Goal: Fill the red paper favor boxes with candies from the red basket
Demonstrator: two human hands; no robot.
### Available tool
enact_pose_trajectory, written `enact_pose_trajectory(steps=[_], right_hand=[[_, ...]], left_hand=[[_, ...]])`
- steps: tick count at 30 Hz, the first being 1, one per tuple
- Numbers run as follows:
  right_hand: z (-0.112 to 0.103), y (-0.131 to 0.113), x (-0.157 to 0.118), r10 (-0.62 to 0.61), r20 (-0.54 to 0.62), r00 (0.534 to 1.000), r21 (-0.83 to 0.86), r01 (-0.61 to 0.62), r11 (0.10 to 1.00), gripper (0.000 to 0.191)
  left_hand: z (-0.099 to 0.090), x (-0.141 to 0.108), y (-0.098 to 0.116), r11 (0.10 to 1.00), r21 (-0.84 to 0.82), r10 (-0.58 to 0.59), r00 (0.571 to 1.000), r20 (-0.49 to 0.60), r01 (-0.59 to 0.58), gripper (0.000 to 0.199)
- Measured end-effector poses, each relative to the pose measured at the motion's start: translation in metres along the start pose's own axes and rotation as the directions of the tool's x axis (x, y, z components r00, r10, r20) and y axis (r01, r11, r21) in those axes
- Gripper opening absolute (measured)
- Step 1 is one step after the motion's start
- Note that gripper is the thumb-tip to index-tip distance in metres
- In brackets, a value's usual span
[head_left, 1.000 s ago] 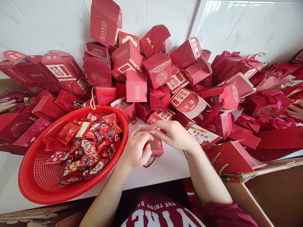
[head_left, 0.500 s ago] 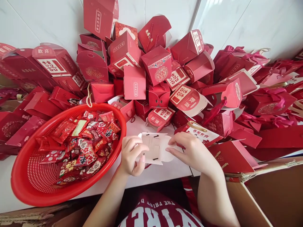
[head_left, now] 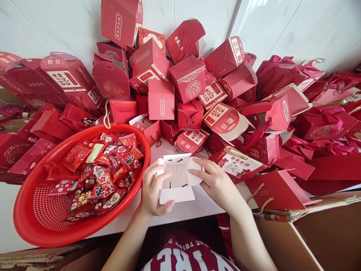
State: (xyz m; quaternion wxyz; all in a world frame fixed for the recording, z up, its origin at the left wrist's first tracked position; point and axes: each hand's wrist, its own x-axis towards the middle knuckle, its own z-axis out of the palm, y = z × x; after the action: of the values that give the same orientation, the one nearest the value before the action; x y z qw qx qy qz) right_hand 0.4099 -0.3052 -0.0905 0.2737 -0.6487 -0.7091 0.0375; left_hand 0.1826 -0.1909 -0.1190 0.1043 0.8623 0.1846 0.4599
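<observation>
A small box [head_left: 178, 171] sits wide open in the middle, low down, between the two hands. We can look right into it, and the inside is white with some little dark marks near the corners. One white flap leans out at the front, toward the person

The left hand [head_left: 153, 188] is on the left side of the box. Its fingers bend over that side and have hold of it, and the thumb sticks out apart from them, near the front flap. The right hand [head_left: 218, 184] is on the other side. Its fingers are bent and a bit spread, with the tips on the right flap, but I cannot tell if they pinch it, because the thumb is hard to see

Just left of the left hand is a big red basket [head_left: 45, 205] with tiny holes. Lots of shiny sweets [head_left: 105, 180] lie in it, mostly red, and one has a pale yellow wrapper [head_left: 95, 152]. The basket stands on a white surface [head_left: 158, 220]. Behind the hands, red boxes [head_left: 161, 99] are piled up high against a white wall [head_left: 56, 22]. A brown carton [head_left: 324, 226] stands at the bottom right
</observation>
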Motion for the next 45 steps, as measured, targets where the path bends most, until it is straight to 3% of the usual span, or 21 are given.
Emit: enact_pose_trajectory(steps=[4,7,10,13,17,20,22,24,26,30,34,37,40,42,45], right_hand=[[0.000,0.006,-0.002,0.008,-0.083,0.997,-0.069,-0.013,0.998,0.041],[0.003,0.012,0.002,0.028,-0.119,0.993,-0.110,-0.041,0.993,0.041],[0.006,0.016,0.007,0.021,-0.074,0.997,-0.146,-0.032,0.989,0.051],[-0.006,0.012,0.010,0.021,0.004,1.000,-0.206,-0.020,0.978,0.062],[-0.048,-0.018,0.022,0.028,-0.028,0.999,-0.242,-0.034,0.970,0.060],[-0.077,-0.058,0.052,-0.094,-0.130,0.987,-0.203,0.066,0.977,0.044],[-0.084,-0.087,0.083,-0.217,-0.109,0.970,-0.192,0.193,0.962,0.031],[-0.077,-0.111,0.116,-0.349,0.097,0.932,-0.162,0.360,0.919,0.023],[-0.060,-0.127,0.148,-0.408,0.281,0.869,-0.117,0.453,0.884,0.022],[-0.012,-0.141,0.197,-0.476,0.446,0.758,-0.081,0.563,0.822,0.029],[0.029,-0.144,0.219,-0.464,0.578,0.672,-0.082,0.613,0.786,0.030],[0.052,-0.140,0.221,-0.429,0.604,0.672,-0.097,0.596,0.797,0.022],[0.063,-0.133,0.218,-0.436,0.577,0.691,-0.102,0.590,0.801,0.026],[0.060,-0.127,0.216,-0.455,0.551,0.700,-0.090,0.591,0.801,0.026],[0.037,-0.116,0.212,-0.472,0.489,0.734,-0.059,0.568,0.821,0.026]], left_hand=[[0.003,-0.005,0.003,0.996,0.090,-0.009,0.999,-0.040,0.012,0.057],[0.008,-0.005,0.004,0.990,0.132,-0.050,0.999,0.007,0.049,0.051],[0.013,-0.003,0.007,0.982,0.160,-0.105,0.994,0.039,0.098,0.052],[0.015,-0.002,0.012,0.975,0.185,-0.133,0.990,0.046,0.122,0.055],[0.015,-0.002,0.017,0.982,0.187,-0.035,0.997,0.062,0.023,0.041],[0.016,-0.006,0.015,0.984,0.172,0.022,0.995,0.092,-0.038,0.043],[0.018,-0.010,0.012,0.989,0.149,-0.005,0.997,0.075,-0.007,0.048],[0.021,-0.015,0.009,0.992,0.116,-0.053,0.997,0.057,0.046,0.049],[0.023,-0.018,0.007,0.991,0.093,-0.099,0.993,0.065,0.093,0.050],[0.024,-0.018,0.005,0.989,0.089,-0.127,0.989,0.073,0.120,0.055],[0.021,-0.016,0.002,0.989,0.078,-0.128,0.991,0.048,0.124,0.054],[0.020,-0.016,0.002,0.986,0.071,-0.155,0.987,0.040,0.152,0.054],[0.022,-0.017,0.003,0.985,0.070,-0.159,0.987,0.023,0.157,0.057],[0.023,-0.016,0.003,0.984,0.073,-0.162,0.987,0.017,0.160,0.061],[0.024,-0.013,0.004,0.982,0.077,-0.173,0.984,0.033,0.170,0.064]])
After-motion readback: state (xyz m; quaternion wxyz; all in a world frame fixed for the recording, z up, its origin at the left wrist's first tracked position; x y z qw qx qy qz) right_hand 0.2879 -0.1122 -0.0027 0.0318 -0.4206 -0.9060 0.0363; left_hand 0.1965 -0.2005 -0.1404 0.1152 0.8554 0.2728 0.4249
